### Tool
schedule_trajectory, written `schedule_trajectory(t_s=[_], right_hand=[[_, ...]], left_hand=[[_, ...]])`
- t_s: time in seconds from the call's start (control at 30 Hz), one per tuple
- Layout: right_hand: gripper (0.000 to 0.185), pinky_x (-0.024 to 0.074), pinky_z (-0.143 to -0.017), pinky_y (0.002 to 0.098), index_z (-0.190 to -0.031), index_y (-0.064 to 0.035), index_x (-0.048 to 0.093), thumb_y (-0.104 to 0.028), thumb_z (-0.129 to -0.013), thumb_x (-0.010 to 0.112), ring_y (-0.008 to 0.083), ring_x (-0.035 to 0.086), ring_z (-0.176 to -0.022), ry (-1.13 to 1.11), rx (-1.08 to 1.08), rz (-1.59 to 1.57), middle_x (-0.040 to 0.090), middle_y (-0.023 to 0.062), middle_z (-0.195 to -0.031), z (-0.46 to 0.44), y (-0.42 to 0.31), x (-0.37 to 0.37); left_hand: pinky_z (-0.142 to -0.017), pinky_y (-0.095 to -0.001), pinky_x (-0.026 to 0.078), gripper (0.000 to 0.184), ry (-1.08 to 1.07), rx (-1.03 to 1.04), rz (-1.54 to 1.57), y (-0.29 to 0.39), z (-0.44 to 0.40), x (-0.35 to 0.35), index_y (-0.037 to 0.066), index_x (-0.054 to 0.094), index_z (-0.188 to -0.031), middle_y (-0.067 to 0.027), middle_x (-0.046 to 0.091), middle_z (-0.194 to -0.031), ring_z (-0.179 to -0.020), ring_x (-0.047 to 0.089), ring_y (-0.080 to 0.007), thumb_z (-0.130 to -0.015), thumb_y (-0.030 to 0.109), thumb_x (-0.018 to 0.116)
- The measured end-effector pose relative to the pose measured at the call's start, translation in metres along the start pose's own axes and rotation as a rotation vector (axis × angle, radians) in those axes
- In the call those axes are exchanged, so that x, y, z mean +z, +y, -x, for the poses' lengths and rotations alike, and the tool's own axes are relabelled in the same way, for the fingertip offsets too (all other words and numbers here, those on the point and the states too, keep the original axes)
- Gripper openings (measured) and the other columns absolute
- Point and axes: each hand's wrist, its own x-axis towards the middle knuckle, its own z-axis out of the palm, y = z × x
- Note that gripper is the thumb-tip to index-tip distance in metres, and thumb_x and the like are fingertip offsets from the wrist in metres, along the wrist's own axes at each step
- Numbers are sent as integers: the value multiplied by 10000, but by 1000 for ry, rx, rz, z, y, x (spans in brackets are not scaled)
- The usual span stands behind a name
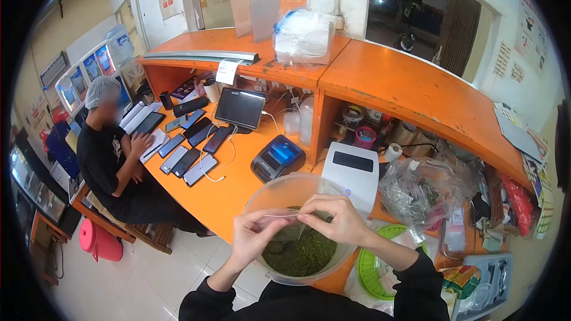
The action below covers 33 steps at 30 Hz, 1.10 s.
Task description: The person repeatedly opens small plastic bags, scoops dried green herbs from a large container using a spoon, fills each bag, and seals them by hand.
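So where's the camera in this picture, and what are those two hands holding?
There's no robot here. Someone wears the camera on their head, looking forward and down, so we see their own hands. The left hand and right hand pinch some thin clear plastic, maybe a little bag, above a tub with loose green bits inside. On the orange desk lie several phones, near a dark screen. Another person sits at the left.

bag is thin clear plastic, kinda shiny. tub is smooth cloudy plastic, flakes in it look rough. counter: glossy paint, scuffed edges. sleeves: matt cloth. floor: shiny tile
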Motion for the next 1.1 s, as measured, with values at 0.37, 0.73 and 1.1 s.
schedule_trajectory(t_s=[0.37,0.73,1.1], right_hand=[[65,453,-697,319,-840,30,615,23,-777,629,239,574,-771,106,-230,18,599,96,-817,25,0,13],[12,419,-709,361,-814,-39,560,-44,-805,565,257,526,-769,-59,-204,135,494,79,-750,62,-13,-8],[339,501,-729,299,-1074,-34,610,-9,-738,649,196,611,-853,732,318,562,622,102,-964,121,4,-157]], left_hand=[[-572,-201,457,65,128,276,-390,-1,9,17,-34,667,-796,-92,670,-719,-601,595,-98,-736,-42,690],[-581,-235,474,172,-216,239,-511,7,19,34,-71,668,-832,-135,675,-739,-594,617,-153,-829,5,513],[-903,-410,445,824,57,260,-493,-9,12,5,-90,315,-1342,-265,585,-1067,-1032,582,-324,-901,605,290]])
